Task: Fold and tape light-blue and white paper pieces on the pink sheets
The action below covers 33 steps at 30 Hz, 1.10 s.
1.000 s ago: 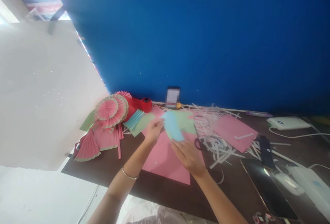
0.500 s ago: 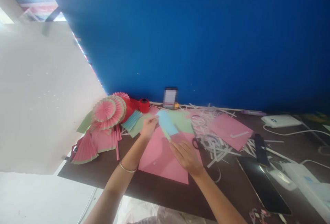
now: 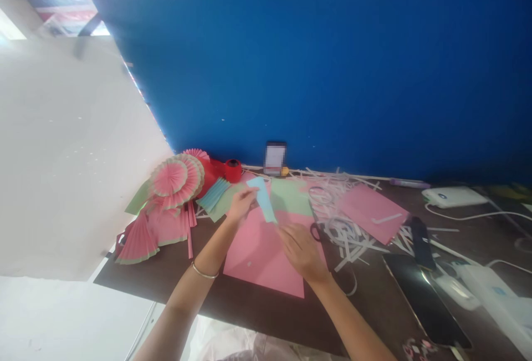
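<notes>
A narrow light-blue strip of paper [image 3: 265, 201] is held up at a slant above the table. My left hand [image 3: 243, 204] pinches its upper left side between thumb and fingers. My right hand [image 3: 302, 251] has its fingertips closed at the strip's lower end; the thumb is mostly hidden. Beneath both hands lies a large pink sheet [image 3: 266, 264], with a green sheet [image 3: 291, 197] behind it. A pleated blue paper [image 3: 213, 194] rests left of my left hand. The dark handle of scissors [image 3: 316, 232] shows beside my right hand.
Pink-and-green pleated paper fans [image 3: 168, 177] are piled at the left, near a red tape roll [image 3: 233, 171]. White paper strips [image 3: 344, 239] and a folded pink sheet [image 3: 374, 211] lie at the right. A black tablet [image 3: 424, 297], a white power bank [image 3: 453, 196] and cables lie farther right.
The blue paper looks narrower now, turned or folded over, and its lower end has shifted left. Both hands stay nearly in place at its ends.
</notes>
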Motion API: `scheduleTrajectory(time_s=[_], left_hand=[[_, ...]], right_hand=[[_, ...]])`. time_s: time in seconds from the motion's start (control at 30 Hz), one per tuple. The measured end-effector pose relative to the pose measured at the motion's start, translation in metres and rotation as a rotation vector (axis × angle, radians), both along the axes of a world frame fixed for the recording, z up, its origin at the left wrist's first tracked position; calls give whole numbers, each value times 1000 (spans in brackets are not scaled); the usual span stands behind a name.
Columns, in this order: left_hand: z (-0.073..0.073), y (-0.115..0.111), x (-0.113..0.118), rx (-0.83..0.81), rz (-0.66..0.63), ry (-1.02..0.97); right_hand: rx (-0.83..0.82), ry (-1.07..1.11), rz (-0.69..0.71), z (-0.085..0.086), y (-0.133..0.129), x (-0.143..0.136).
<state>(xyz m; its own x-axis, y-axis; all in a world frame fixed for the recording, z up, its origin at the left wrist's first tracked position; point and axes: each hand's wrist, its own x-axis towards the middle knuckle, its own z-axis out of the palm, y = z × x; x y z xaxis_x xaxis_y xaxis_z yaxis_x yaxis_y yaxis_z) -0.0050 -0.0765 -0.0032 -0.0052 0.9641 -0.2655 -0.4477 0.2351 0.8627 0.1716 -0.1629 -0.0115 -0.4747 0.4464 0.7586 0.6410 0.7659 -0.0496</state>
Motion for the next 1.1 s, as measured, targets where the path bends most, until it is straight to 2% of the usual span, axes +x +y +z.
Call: scheduleTrajectory(time_s=[0.17, 0.33, 0.47, 0.67, 0.83, 1.1], left_hand=[[4, -8, 4, 27, -69, 48], [6, -18, 9, 191, -213, 80], [14, -25, 12, 279, -193, 135], [29, -36, 10, 359, -230, 251], [43, -49, 4, 352, -330, 163], [41, -57, -5, 489, -520, 151]], right_hand=[[-122, 291, -101, 9, 6, -11], [-226, 520, -165, 18, 15, -18], [-328, 625, -139, 20, 22, -18], [-445, 576, -22, 26, 27, -17], [-501, 564, 26, 36, 20, -17], [-515, 570, 30, 45, 11, -19]])
